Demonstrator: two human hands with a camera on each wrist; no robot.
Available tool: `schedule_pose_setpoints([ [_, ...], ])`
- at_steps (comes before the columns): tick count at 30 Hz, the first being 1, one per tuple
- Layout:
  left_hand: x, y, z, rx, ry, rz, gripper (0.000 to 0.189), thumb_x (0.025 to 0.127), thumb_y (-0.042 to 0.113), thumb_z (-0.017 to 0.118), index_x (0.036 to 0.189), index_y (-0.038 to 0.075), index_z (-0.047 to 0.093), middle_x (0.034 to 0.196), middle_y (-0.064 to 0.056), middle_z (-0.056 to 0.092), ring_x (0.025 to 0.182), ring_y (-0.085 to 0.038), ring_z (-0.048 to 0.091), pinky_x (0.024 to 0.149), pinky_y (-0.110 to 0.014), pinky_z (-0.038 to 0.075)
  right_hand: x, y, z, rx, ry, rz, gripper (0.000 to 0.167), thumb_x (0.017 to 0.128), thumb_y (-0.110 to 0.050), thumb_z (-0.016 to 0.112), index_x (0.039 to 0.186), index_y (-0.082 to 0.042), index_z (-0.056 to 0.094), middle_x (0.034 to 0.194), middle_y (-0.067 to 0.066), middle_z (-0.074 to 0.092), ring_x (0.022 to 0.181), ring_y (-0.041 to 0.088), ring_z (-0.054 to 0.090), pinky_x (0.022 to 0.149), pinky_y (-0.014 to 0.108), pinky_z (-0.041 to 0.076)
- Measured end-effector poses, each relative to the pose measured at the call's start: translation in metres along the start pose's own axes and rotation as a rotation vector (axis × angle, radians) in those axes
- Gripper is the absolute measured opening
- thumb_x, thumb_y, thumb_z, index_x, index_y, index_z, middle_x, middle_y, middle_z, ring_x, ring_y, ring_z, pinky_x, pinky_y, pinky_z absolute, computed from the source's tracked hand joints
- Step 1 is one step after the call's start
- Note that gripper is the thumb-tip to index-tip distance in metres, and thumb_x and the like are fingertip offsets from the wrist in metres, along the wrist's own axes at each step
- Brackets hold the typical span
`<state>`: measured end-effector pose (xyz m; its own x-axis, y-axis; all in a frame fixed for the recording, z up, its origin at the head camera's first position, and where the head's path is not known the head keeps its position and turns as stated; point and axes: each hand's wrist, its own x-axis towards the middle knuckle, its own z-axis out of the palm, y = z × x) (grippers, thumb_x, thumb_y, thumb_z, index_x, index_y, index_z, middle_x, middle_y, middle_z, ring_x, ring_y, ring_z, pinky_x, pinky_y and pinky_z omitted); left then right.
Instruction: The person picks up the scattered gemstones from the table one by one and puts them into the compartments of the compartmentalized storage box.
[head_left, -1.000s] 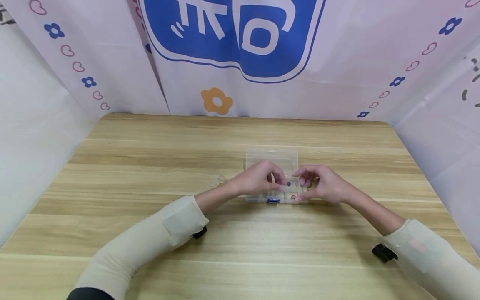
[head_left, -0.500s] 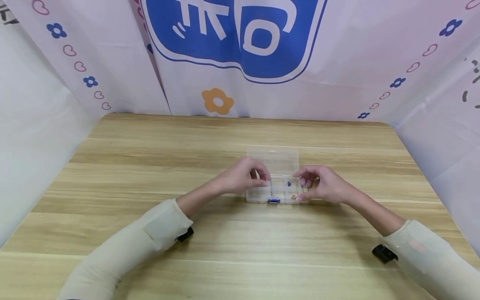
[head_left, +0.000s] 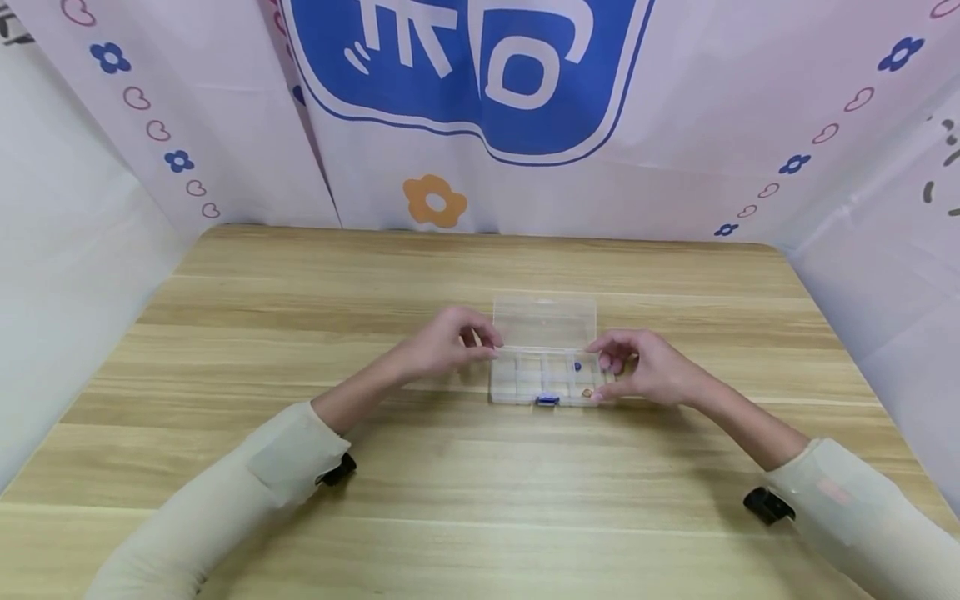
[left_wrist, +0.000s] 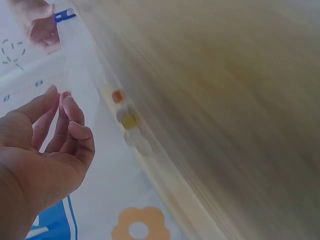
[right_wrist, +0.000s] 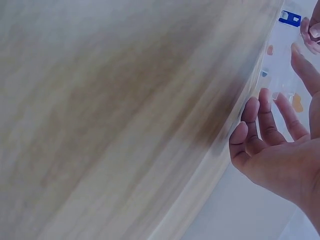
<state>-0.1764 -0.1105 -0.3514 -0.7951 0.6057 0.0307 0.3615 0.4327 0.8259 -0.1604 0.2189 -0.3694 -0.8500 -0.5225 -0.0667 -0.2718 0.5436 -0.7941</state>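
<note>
A clear plastic compartment box (head_left: 531, 385) lies on the table with its lid (head_left: 545, 323) raised at the back and a blue latch (head_left: 547, 400) in front. Inside, toward the right, sit a dark blue piece (head_left: 577, 367) and an orange-gold piece (head_left: 587, 392). My right hand (head_left: 651, 367) holds the box's right end, thumb at the front corner and forefinger at the back. By the left edge hovers my left hand (head_left: 448, 340), its fingers loosely bent toward the thumb. I see nothing between them. Several small pieces, among them an orange one (left_wrist: 117, 96) and a yellow one (left_wrist: 129, 121), lie near it.
The wooden table (head_left: 480, 500) reaches back to a printed cloth backdrop (head_left: 600, 196) with a blue emblem. White cloth hangs on both sides. Black wrist cameras sit under the left sleeve (head_left: 292, 462) and the right sleeve (head_left: 855, 492).
My left hand has moved left from over the box's compartments to beyond its left edge, baring the left compartments. The right hand and the box stay in place.
</note>
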Motion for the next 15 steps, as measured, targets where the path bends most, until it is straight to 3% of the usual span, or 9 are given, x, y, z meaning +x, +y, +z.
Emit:
schedule_pose_setpoints([
  [5,-0.012,-0.004,-0.011,-0.004,0.032,-0.054,0.007,0.094,-0.003,0.072,0.101,-0.006,0.075,0.091,-0.011,0.071,0.073,-0.02,0.061,0.061,-0.025,0.052,0.001,0.0,0.0,-0.005,-0.004,-0.001,0.054,0.074,-0.009,0.094,0.12,0.005,0.068,0.096,0.01,0.064,0.089,0.025,0.057,0.072,0.024,0.049],
  [15,-0.027,-0.018,-0.024,0.055,0.061,-0.082,0.01,0.094,-0.003,0.073,0.103,-0.007,0.075,0.091,-0.01,0.072,0.073,-0.017,0.06,0.065,-0.024,0.05,0.001,0.002,0.0,0.002,-0.018,-0.013,0.055,0.074,-0.008,0.094,0.12,0.005,0.066,0.091,0.009,0.063,0.085,0.023,0.057,0.07,0.025,0.049],
])
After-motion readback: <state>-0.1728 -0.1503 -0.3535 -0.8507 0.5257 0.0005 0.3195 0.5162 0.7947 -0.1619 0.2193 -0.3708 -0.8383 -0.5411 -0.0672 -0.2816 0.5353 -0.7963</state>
